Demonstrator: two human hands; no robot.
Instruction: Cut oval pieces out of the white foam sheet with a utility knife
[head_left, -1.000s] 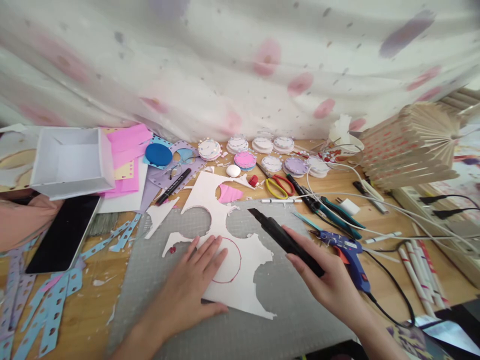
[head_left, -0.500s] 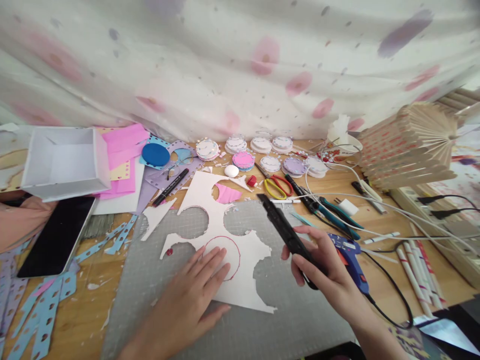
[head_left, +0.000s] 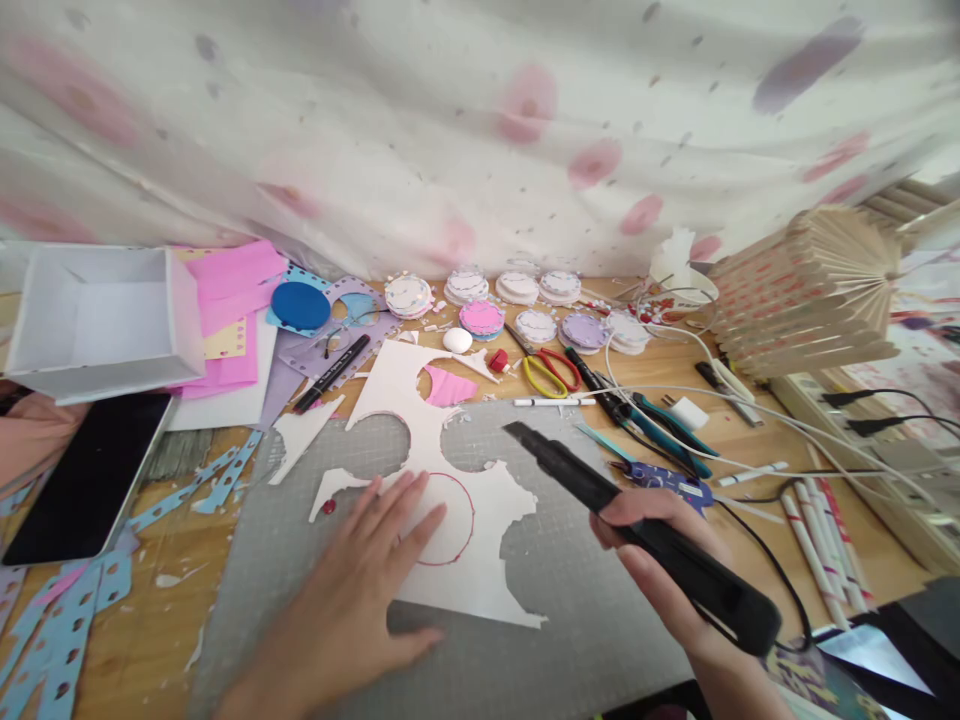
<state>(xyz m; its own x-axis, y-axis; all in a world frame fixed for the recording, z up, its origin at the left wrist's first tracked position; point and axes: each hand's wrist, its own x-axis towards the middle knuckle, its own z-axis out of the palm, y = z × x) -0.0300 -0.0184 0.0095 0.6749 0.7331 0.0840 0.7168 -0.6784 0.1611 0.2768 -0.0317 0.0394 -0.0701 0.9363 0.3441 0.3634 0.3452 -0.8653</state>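
Observation:
My left hand (head_left: 360,590) lies flat, fingers spread, on a white foam sheet (head_left: 480,560) with round holes cut out and a red circle (head_left: 450,520) drawn on it. The sheet rests on a grey cutting mat (head_left: 570,620). My right hand (head_left: 660,570) is closed round a long black utility knife (head_left: 637,535), held above the mat to the right of the sheet, its tip pointing up-left toward the far edge of the mat.
A blue glue gun (head_left: 667,480) with a black cord lies right of the mat. Scissors (head_left: 551,372), pliers (head_left: 660,425), a black marker (head_left: 330,372), round paper discs (head_left: 480,318), a white box (head_left: 90,320), a tablet (head_left: 75,480), blue punched strips (head_left: 67,620) and a stick house (head_left: 810,290) crowd the wooden table.
My right hand shifted its grip on the black knife and drew it back toward me, handle end now near the lower right. My left hand stayed flat on the sheet.

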